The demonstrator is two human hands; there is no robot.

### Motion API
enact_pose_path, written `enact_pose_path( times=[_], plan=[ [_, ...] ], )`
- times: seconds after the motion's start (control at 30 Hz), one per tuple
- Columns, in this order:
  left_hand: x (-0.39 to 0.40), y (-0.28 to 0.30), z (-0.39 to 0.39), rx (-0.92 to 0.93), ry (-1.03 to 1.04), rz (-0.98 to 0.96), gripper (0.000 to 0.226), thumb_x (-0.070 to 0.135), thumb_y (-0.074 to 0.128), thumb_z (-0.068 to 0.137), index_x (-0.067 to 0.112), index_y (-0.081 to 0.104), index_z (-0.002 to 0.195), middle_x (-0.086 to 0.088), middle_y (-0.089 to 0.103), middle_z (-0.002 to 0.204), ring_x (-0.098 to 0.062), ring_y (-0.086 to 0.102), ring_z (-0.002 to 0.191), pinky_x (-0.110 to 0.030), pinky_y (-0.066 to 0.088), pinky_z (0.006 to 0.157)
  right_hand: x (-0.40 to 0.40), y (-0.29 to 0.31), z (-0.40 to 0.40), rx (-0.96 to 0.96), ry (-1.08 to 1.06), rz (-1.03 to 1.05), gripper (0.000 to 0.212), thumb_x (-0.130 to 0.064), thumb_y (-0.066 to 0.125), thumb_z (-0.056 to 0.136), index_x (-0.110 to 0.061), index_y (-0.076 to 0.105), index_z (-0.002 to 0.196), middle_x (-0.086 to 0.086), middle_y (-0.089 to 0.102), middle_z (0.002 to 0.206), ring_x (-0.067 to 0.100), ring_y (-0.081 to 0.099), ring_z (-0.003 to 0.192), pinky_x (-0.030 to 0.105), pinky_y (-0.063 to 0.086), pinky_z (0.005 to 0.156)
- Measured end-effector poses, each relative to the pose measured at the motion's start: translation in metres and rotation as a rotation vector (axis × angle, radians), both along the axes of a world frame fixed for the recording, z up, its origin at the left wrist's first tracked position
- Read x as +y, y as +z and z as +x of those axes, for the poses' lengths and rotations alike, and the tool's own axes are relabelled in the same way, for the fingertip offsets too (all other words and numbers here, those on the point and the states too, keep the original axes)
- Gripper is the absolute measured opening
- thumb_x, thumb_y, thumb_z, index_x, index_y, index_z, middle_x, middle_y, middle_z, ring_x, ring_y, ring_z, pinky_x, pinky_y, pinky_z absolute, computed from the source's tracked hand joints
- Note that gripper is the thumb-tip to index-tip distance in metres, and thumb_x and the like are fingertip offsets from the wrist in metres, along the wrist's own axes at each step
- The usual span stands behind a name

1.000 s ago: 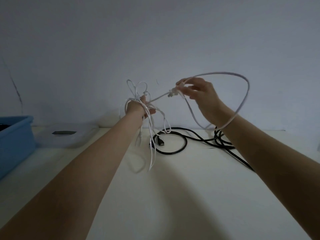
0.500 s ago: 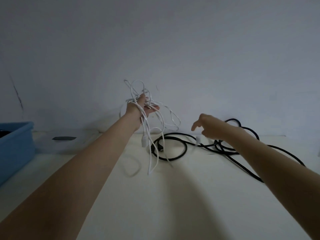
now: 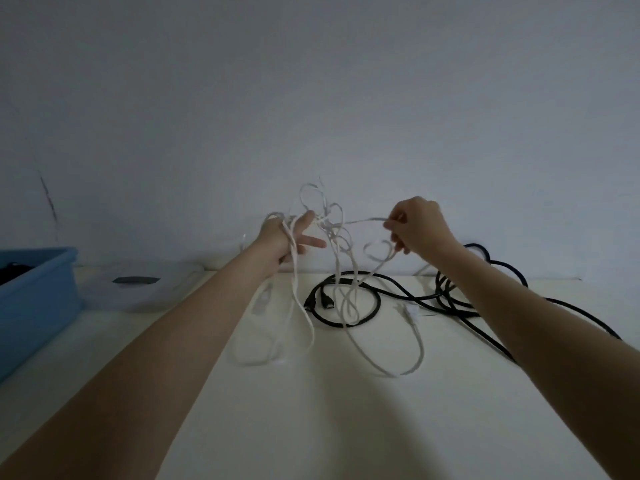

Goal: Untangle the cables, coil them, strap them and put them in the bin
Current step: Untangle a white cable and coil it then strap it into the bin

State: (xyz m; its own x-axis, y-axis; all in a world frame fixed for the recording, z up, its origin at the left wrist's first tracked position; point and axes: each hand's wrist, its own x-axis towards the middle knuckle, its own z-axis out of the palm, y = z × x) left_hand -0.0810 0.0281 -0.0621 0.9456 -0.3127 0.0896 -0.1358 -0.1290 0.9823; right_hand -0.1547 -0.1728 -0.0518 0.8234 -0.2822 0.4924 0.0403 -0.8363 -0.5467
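A tangle of thin white cable [image 3: 332, 233] hangs in the air above the pale table. My left hand [image 3: 284, 240] is raised with white strands looped over and around it, and long loops dangle down to the tabletop. My right hand [image 3: 420, 226] pinches one white strand and holds it out to the right of the tangle. A thick black cable [image 3: 367, 306] lies on the table behind, in a coil and loose curves running to the right. A blue bin [image 3: 38, 296] stands at the left edge, with something dark inside.
A clear plastic lid or tray [image 3: 138, 285] with a dark label lies next to the blue bin by the wall. A loose white cable end [image 3: 412, 341] curves across the table in front of the black coil. A grey wall closes the back.
My right hand let go of the white loop, dropped toward the black cable, then rose again and took hold of a white strand beside the tangle. My left hand stayed raised.
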Motion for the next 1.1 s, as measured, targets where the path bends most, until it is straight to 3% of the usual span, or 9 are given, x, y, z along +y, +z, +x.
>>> enact_pose_path(
  times=[0.1, 0.23, 0.4, 0.6, 0.67, 0.73, 0.8, 0.93, 1.1],
  plan=[
    [0.010, -0.004, 0.011, 0.003, 0.044, -0.061, 0.029, 0.034, 0.050, 0.096, 0.009, 0.058, 0.106, -0.003, 0.071, 0.061, -0.003, 0.027, 0.025, -0.015, 0.019, 0.028, -0.025, 0.001, -0.008, -0.025, -0.123, -0.007, 0.011, -0.007, 0.058, 0.091, -0.001, 0.063, 0.084, 0.012, 0.065, 0.066, 0.013, 0.060, 0.046, 0.014, 0.047, 0.043],
    [0.008, -0.001, 0.005, 0.074, -0.015, -0.146, 0.032, 0.039, 0.040, 0.099, 0.013, 0.059, 0.103, -0.007, 0.073, 0.075, -0.004, 0.045, 0.031, -0.014, 0.023, 0.028, -0.032, -0.004, -0.012, 0.006, -0.111, 0.020, 0.011, -0.008, 0.060, 0.090, -0.005, 0.062, 0.080, 0.010, 0.066, 0.065, 0.010, 0.060, 0.043, 0.015, 0.047, 0.048],
    [0.000, 0.007, -0.010, 0.175, -0.193, -0.159, 0.046, 0.042, 0.027, 0.101, 0.012, 0.048, 0.130, -0.021, 0.054, 0.130, -0.032, 0.064, 0.100, -0.024, 0.053, 0.060, -0.016, -0.005, -0.011, 0.250, 0.190, -0.060, 0.005, -0.015, 0.067, 0.085, -0.010, 0.070, 0.085, -0.003, 0.062, 0.061, -0.002, 0.052, 0.037, 0.007, 0.042, 0.045],
    [-0.004, 0.006, -0.009, 0.232, -0.194, -0.310, 0.036, 0.043, 0.025, 0.102, 0.013, 0.046, 0.106, -0.025, 0.063, 0.109, -0.032, 0.067, 0.089, -0.008, 0.032, 0.033, 0.000, -0.005, -0.008, 0.211, 0.348, 0.183, 0.018, -0.020, 0.060, 0.090, -0.013, 0.071, 0.079, 0.000, 0.049, 0.059, 0.009, 0.044, 0.055, 0.012, 0.042, 0.054],
    [-0.011, 0.009, -0.010, 0.231, -0.189, -0.323, 0.037, 0.043, 0.025, 0.102, 0.013, 0.047, 0.103, -0.020, 0.067, 0.093, -0.027, 0.070, 0.075, -0.010, 0.045, 0.059, 0.008, -0.004, -0.009, 0.212, 0.368, 0.225, 0.017, -0.021, 0.061, 0.090, -0.011, 0.072, 0.080, 0.001, 0.054, 0.066, 0.010, 0.047, 0.060, 0.016, 0.045, 0.060],
    [-0.018, 0.010, -0.013, 0.225, -0.186, -0.315, 0.037, 0.042, 0.024, 0.102, 0.013, 0.044, 0.112, -0.021, 0.064, 0.099, -0.029, 0.066, 0.087, -0.028, 0.032, 0.102, 0.016, -0.004, -0.008, 0.188, 0.401, 0.348, 0.024, -0.026, 0.063, 0.088, -0.004, 0.071, 0.088, 0.003, 0.062, 0.075, 0.012, 0.051, 0.067, 0.022, 0.047, 0.066],
    [-0.023, 0.012, -0.018, 0.251, -0.206, -0.346, 0.037, 0.041, 0.024, 0.102, 0.013, 0.045, 0.113, -0.025, 0.060, 0.108, -0.033, 0.060, 0.101, -0.035, 0.020, 0.112, 0.023, -0.002, -0.003, 0.143, 0.354, 0.403, 0.032, -0.032, 0.065, 0.086, 0.000, 0.071, 0.087, 0.001, 0.062, 0.073, 0.011, 0.053, 0.066, 0.023, 0.046, 0.065],
    [-0.029, 0.018, -0.032, 0.334, -0.219, -0.579, 0.034, 0.035, 0.033, 0.102, 0.005, 0.047, 0.110, -0.033, 0.058, 0.112, -0.029, 0.069, 0.055, -0.029, 0.056, 0.056, 0.027, -0.005, 0.008, 0.014, 0.140, 0.362, 0.024, -0.014, 0.060, 0.086, 0.008, 0.066, 0.081, 0.011, 0.058, 0.071, 0.019, 0.053, 0.067, 0.031, 0.046, 0.064],
    [-0.041, 0.019, -0.018, 0.470, -0.045, -0.761, 0.035, 0.034, 0.043, 0.100, 0.006, 0.046, 0.079, -0.014, 0.053, 0.063, -0.013, 0.052, 0.048, -0.017, 0.045, 0.051, 0.027, -0.016, 0.010, 0.084, 0.009, 0.293, 0.004, -0.001, 0.053, 0.087, -0.005, 0.054, 0.088, 0.015, 0.060, 0.087, 0.026, 0.060, 0.078, 0.039, 0.054, 0.082]
  ],
)
